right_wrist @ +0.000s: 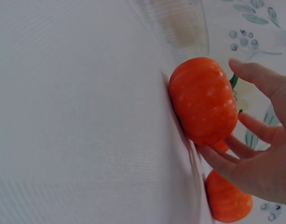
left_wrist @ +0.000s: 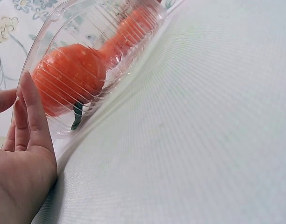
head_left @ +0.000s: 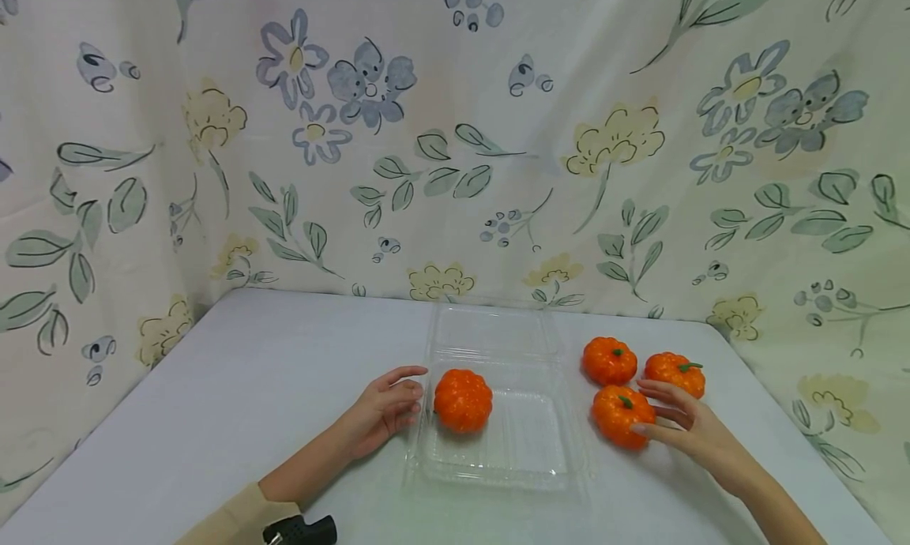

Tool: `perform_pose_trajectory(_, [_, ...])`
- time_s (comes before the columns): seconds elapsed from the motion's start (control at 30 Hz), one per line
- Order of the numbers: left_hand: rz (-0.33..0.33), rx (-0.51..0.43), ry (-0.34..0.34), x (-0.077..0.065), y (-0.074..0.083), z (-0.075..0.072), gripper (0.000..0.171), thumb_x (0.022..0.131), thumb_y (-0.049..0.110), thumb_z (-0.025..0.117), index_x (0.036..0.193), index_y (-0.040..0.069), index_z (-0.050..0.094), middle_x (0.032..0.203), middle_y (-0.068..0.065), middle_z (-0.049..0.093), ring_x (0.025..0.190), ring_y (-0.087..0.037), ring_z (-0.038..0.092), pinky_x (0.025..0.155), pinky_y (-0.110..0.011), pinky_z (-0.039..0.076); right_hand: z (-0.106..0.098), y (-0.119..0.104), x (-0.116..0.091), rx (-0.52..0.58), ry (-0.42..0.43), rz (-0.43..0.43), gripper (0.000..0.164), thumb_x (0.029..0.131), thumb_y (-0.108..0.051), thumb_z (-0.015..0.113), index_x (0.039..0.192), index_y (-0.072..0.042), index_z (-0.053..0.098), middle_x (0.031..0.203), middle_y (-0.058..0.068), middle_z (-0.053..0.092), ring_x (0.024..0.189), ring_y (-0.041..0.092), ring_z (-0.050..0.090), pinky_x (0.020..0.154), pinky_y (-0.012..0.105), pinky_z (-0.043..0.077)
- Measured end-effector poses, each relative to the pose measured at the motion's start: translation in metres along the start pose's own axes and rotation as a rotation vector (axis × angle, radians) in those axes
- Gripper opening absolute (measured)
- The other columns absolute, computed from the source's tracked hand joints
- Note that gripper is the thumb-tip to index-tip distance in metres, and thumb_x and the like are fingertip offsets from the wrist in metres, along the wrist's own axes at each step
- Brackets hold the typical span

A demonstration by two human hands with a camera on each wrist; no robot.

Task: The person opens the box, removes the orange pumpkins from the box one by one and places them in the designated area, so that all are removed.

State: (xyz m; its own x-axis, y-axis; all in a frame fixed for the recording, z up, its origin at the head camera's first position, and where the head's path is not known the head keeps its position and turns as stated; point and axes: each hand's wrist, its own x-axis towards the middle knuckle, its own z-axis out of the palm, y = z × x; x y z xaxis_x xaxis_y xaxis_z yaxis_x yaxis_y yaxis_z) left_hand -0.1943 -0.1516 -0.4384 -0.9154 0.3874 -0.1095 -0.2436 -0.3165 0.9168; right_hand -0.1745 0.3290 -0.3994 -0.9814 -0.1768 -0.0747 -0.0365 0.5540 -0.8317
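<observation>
A clear plastic clamshell container (head_left: 498,478) lies with its lid (head_left: 490,332) folded back. One orange toy pumpkin (head_left: 463,401) sits inside, at the left. My left hand (head_left: 384,412) is at the container's left edge, fingers loosely extended with the tips right at the wall (left_wrist: 59,28). To the right of the container, my right hand (head_left: 700,438) has its fingers spread around the right side of the nearest pumpkin (head_left: 620,419). In the right wrist view, the thumb is by this pumpkin's (right_wrist: 203,100) green stem and the fingers are loosely bent beside it.
Two more orange pumpkins stand behind the one at my right hand: one at the back (head_left: 609,361) and one to its right (head_left: 671,371). A white cloth covers the table (head_left: 284,355). A floral curtain (head_left: 426,134) hangs behind and at both sides.
</observation>
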Motion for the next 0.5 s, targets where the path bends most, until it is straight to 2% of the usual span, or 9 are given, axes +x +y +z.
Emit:
perform_pose_trajectory(0.2, [0.004, 0.004, -0.003, 0.0002, -0.0004, -0.0003, 0.039, 0.104, 0.007, 0.057, 0.142, 0.006, 0.049, 0.102, 0.002, 0.06, 0.081, -0.008, 0.062, 0.076, -0.017, 0.058, -0.0056, -0.0041, -0.0019, -0.039, -0.01, -0.009, 0.072, 0.101, -0.023, 0.072, 0.158, 0.002, 0.036, 0.16, 0.032, 0.04, 0.139, 0.053, 0.048, 0.096, 0.043, 0.06])
perform_pose_trajectory(0.3, [0.003, 0.001, -0.003, 0.0001, -0.0007, -0.0005, 0.039, 0.104, 0.007, 0.057, 0.142, 0.006, 0.05, 0.102, 0.002, 0.061, 0.081, -0.008, 0.062, 0.076, -0.017, 0.058, -0.0075, -0.0057, -0.0032, -0.057, 0.002, -0.015, 0.071, 0.101, -0.023, 0.072, 0.158, 0.002, 0.038, 0.159, 0.032, 0.042, 0.137, 0.043, 0.055, 0.093, 0.032, 0.06])
perform_pose_trajectory(0.4, [0.001, -0.001, -0.001, 0.0, -0.0007, -0.0003, 0.038, 0.104, 0.007, 0.057, 0.142, 0.007, 0.05, 0.101, 0.002, 0.06, 0.08, -0.008, 0.062, 0.076, -0.017, 0.058, -0.009, -0.0079, -0.0045, -0.046, 0.019, -0.039, 0.069, 0.101, -0.022, 0.072, 0.157, 0.003, 0.039, 0.158, 0.032, 0.043, 0.129, 0.012, 0.062, 0.09, 0.023, 0.058])
perform_pose_trajectory(0.47, [-0.001, -0.002, 0.001, -0.0001, -0.0005, -0.0002, 0.038, 0.104, 0.007, 0.057, 0.141, 0.007, 0.05, 0.101, 0.002, 0.06, 0.08, -0.008, 0.061, 0.076, -0.017, 0.058, -0.0092, -0.0098, -0.0052, -0.027, 0.032, -0.054, 0.068, 0.101, -0.022, 0.072, 0.156, 0.004, 0.041, 0.157, 0.031, 0.045, 0.12, -0.009, 0.058, 0.088, 0.018, 0.056])
perform_pose_trajectory(0.5, [-0.002, -0.003, 0.003, -0.0002, -0.0003, -0.0001, 0.038, 0.104, 0.007, 0.057, 0.141, 0.007, 0.05, 0.101, 0.002, 0.06, 0.08, -0.008, 0.061, 0.076, -0.017, 0.058, -0.0092, -0.0106, -0.0054, -0.018, 0.034, -0.065, 0.067, 0.102, -0.021, 0.071, 0.155, 0.004, 0.041, 0.156, 0.032, 0.045, 0.117, -0.014, 0.055, 0.088, 0.018, 0.056])
